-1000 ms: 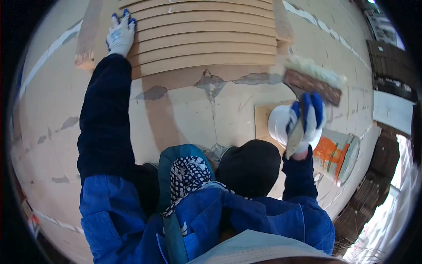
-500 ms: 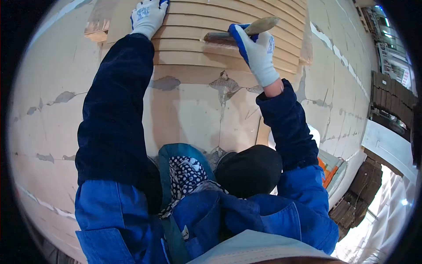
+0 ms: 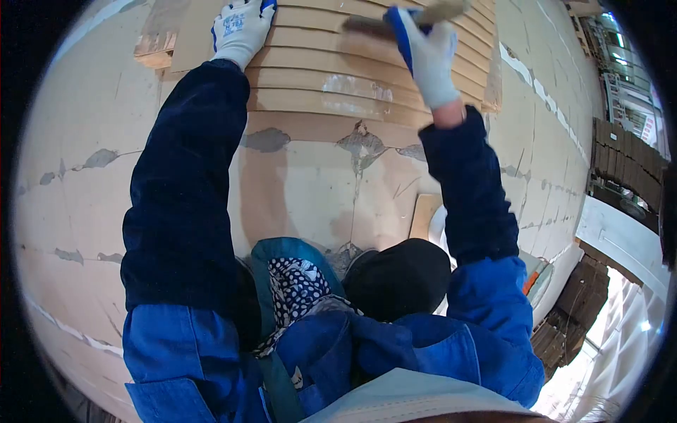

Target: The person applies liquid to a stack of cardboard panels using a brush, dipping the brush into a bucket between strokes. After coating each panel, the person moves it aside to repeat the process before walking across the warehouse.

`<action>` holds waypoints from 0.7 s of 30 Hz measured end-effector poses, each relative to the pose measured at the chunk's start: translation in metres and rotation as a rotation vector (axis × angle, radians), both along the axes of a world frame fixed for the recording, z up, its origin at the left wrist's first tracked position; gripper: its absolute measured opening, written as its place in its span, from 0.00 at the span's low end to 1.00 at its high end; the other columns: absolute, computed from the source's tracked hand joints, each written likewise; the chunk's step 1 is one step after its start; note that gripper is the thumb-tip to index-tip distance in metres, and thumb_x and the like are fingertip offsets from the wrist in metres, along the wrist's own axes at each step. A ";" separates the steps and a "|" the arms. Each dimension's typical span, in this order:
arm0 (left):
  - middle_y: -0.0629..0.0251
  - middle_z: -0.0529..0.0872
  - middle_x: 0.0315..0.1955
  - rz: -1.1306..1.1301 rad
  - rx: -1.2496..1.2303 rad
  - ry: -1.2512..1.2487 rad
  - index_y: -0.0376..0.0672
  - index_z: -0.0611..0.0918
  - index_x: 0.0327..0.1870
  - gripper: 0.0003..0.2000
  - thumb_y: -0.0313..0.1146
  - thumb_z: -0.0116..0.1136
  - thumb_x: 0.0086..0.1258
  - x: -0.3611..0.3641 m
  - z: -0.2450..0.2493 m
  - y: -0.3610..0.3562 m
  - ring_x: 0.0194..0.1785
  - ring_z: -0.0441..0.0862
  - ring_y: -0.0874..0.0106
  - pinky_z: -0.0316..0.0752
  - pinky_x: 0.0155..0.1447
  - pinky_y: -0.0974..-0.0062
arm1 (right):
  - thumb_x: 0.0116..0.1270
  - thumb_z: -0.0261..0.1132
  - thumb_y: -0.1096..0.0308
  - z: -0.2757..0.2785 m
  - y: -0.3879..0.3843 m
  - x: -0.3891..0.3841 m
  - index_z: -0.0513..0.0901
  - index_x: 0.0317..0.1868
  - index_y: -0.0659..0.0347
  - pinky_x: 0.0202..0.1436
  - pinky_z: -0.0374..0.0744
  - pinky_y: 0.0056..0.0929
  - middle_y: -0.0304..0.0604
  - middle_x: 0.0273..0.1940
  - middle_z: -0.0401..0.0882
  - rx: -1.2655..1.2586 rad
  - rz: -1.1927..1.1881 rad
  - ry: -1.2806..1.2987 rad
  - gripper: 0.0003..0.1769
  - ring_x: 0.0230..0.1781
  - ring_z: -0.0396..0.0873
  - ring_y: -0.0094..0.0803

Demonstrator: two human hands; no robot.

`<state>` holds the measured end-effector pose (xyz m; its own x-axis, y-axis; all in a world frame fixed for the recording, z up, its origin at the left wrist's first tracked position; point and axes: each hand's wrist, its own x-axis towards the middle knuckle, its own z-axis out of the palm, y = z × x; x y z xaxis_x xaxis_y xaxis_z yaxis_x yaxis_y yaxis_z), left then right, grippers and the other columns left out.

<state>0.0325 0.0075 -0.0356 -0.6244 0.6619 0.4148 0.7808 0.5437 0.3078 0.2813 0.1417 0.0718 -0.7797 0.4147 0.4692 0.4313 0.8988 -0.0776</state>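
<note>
We look down past the blue jacket (image 3: 352,331) and the black knee (image 3: 402,278) at a stack of tan, cardboard-like sheets (image 3: 310,56), which lies at twelve o'clock in overlapping rows, its far side cut off by the frame. At eleven o'clock our left hand (image 3: 243,28), in a white glove with blue on its fingers, rests on the stack's left part; its fingertips meet the frame's edge, so we cannot tell whether they curl or lie spread. At one o'clock our right hand (image 3: 427,53), gloved alike, grasps a broad brush (image 3: 368,28) with a pale handle. The brush is blurred, its head pointing toward nine from the hand and lying over the sheets; we cannot tell whether its bristles touch them. Nearer to us, a shiny wet patch (image 3: 357,89) marks the front rows. Just beyond the stack, between ten and eleven, we see a clear-wrapped block (image 3: 156,42). Beneath lies the pale floor (image 3: 317,183), with grey patches (image 3: 266,139) along its joints. Toward three o'clock a tan board (image 3: 423,215) and a white container (image 3: 438,224) show beside our right sleeve (image 3: 469,190), which hides much of the container. Toward four, a bucket (image 3: 539,282) shows partly behind that sleeve.
</note>
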 end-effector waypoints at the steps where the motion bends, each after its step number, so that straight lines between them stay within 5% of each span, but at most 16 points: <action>1: 0.45 0.68 0.64 0.000 0.006 0.006 0.54 0.71 0.66 0.24 0.45 0.51 0.68 -0.001 -0.001 0.001 0.53 0.75 0.48 0.70 0.56 0.52 | 0.63 0.66 0.61 0.017 0.002 -0.020 0.84 0.34 0.58 0.29 0.75 0.39 0.49 0.23 0.81 -0.157 -0.042 0.167 0.09 0.24 0.81 0.42; 2: 0.44 0.68 0.64 -0.010 0.006 0.000 0.54 0.71 0.66 0.24 0.45 0.51 0.68 -0.003 -0.004 0.001 0.54 0.75 0.48 0.70 0.56 0.52 | 0.64 0.64 0.56 0.024 0.000 -0.038 0.84 0.28 0.64 0.31 0.75 0.45 0.53 0.21 0.80 -0.317 -0.081 0.334 0.18 0.24 0.81 0.46; 4: 0.44 0.68 0.64 -0.018 0.004 -0.005 0.54 0.72 0.65 0.24 0.45 0.51 0.68 -0.004 -0.001 -0.001 0.54 0.74 0.48 0.70 0.56 0.52 | 0.64 0.64 0.55 0.006 0.019 -0.048 0.81 0.25 0.64 0.32 0.75 0.45 0.53 0.21 0.80 -0.345 -0.081 0.342 0.19 0.26 0.80 0.48; 6: 0.43 0.68 0.64 -0.042 0.052 -0.053 0.53 0.72 0.65 0.24 0.45 0.52 0.68 -0.001 0.006 -0.002 0.54 0.75 0.49 0.70 0.56 0.52 | 0.62 0.67 0.62 -0.030 0.033 -0.033 0.83 0.44 0.47 0.26 0.73 0.40 0.46 0.24 0.79 0.018 -0.030 0.094 0.10 0.24 0.78 0.44; 8: 0.43 0.68 0.64 -0.034 0.045 -0.049 0.53 0.72 0.65 0.24 0.45 0.52 0.68 -0.001 0.005 -0.002 0.53 0.75 0.49 0.70 0.56 0.52 | 0.61 0.68 0.55 -0.040 -0.002 -0.001 0.84 0.35 0.57 0.28 0.74 0.42 0.49 0.25 0.79 0.162 0.031 0.113 0.14 0.26 0.78 0.47; 9: 0.42 0.68 0.64 -0.028 0.038 -0.044 0.53 0.72 0.65 0.24 0.45 0.52 0.67 -0.001 0.004 -0.002 0.53 0.75 0.49 0.70 0.55 0.52 | 0.59 0.71 0.55 -0.027 -0.031 0.008 0.84 0.31 0.61 0.29 0.75 0.38 0.49 0.25 0.80 -0.415 -0.141 0.110 0.16 0.25 0.79 0.44; 10: 0.42 0.68 0.64 -0.029 0.039 -0.046 0.53 0.72 0.65 0.24 0.45 0.52 0.67 -0.001 0.004 -0.001 0.53 0.75 0.49 0.70 0.55 0.52 | 0.58 0.72 0.60 -0.024 -0.050 0.020 0.83 0.31 0.63 0.30 0.76 0.36 0.49 0.25 0.82 -0.458 -0.117 0.079 0.13 0.24 0.81 0.40; 15: 0.43 0.69 0.64 -0.010 0.001 -0.031 0.53 0.71 0.66 0.25 0.45 0.51 0.67 0.000 0.005 -0.001 0.51 0.76 0.49 0.71 0.54 0.52 | 0.59 0.72 0.60 -0.027 -0.032 0.025 0.82 0.30 0.64 0.27 0.75 0.34 0.47 0.23 0.81 -0.370 -0.098 0.096 0.14 0.23 0.80 0.36; 18: 0.42 0.68 0.64 -0.016 0.000 -0.042 0.53 0.70 0.67 0.25 0.45 0.51 0.68 0.001 0.006 -0.001 0.52 0.75 0.49 0.70 0.54 0.51 | 0.61 0.69 0.53 0.004 0.021 -0.037 0.82 0.31 0.62 0.29 0.73 0.39 0.46 0.21 0.79 -0.024 -0.033 0.307 0.18 0.23 0.78 0.42; 19: 0.42 0.68 0.64 -0.015 0.001 -0.038 0.53 0.70 0.67 0.25 0.45 0.51 0.68 -0.001 0.006 -0.001 0.52 0.75 0.49 0.70 0.54 0.51 | 0.64 0.63 0.54 0.026 0.011 -0.060 0.80 0.24 0.64 0.31 0.74 0.46 0.54 0.21 0.79 -0.351 -0.137 0.386 0.21 0.26 0.80 0.50; 21: 0.42 0.67 0.65 -0.038 0.001 -0.034 0.54 0.69 0.68 0.26 0.45 0.51 0.68 -0.002 0.006 -0.002 0.52 0.75 0.49 0.70 0.55 0.51 | 0.64 0.64 0.55 0.021 0.023 -0.071 0.80 0.24 0.64 0.30 0.74 0.46 0.54 0.21 0.79 -0.276 -0.149 0.290 0.20 0.26 0.79 0.50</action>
